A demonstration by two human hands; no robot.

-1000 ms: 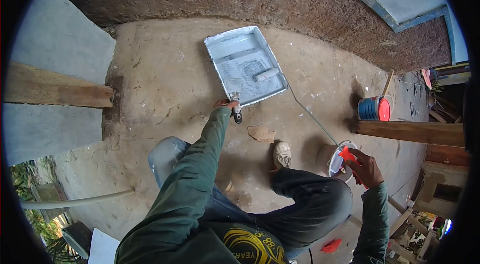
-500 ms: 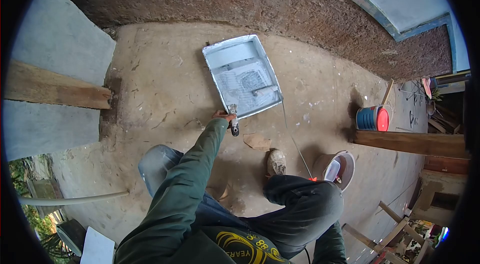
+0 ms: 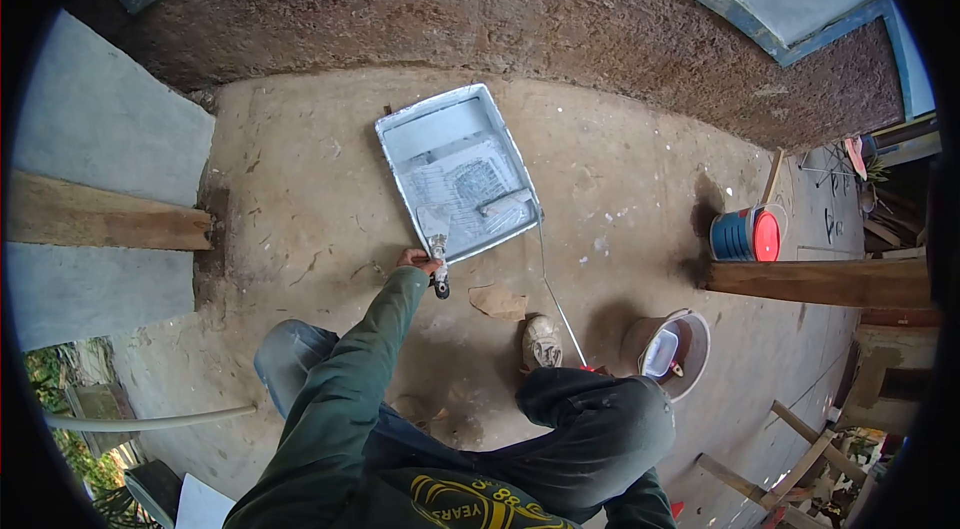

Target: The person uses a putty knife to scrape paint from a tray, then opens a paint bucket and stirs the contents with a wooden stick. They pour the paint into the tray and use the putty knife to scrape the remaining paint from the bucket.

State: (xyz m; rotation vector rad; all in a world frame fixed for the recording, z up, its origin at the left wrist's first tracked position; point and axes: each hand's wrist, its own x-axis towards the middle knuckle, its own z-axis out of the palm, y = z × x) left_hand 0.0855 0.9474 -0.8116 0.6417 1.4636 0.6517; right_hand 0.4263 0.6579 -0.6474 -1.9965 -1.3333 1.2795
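Note:
My left hand [image 3: 417, 260], in a green sleeve, is closed at the near-left edge of a paint tray [image 3: 403, 191]. Its fingers are around a paint-smeared putty knife [image 3: 440, 266]. The blade points into the tray and the dark handle end sticks out over the near rim. Inside the tray, which is coated in whitish paint, a paint roller [image 3: 505, 202] lies at the right. Its long thin rod reaches over the rim toward my knee. Only the sleeve of my right arm shows at the bottom; the right hand is out of view.
A flat brown scrap [image 3: 498, 302] lies beside my shoe [image 3: 541, 344]. A bucket [image 3: 697, 359] with a white container inside stands by my knee. Farther right are a blue bucket with a red lid [image 3: 765, 235] and a wooden post [image 3: 820, 284]. A rough brown wall [image 3: 420, 9] runs behind.
The view has shifted, so the tray, hand and putty knife appear lower and farther left. The left hand keeps its hold, and the roller lies the same way in the tray.

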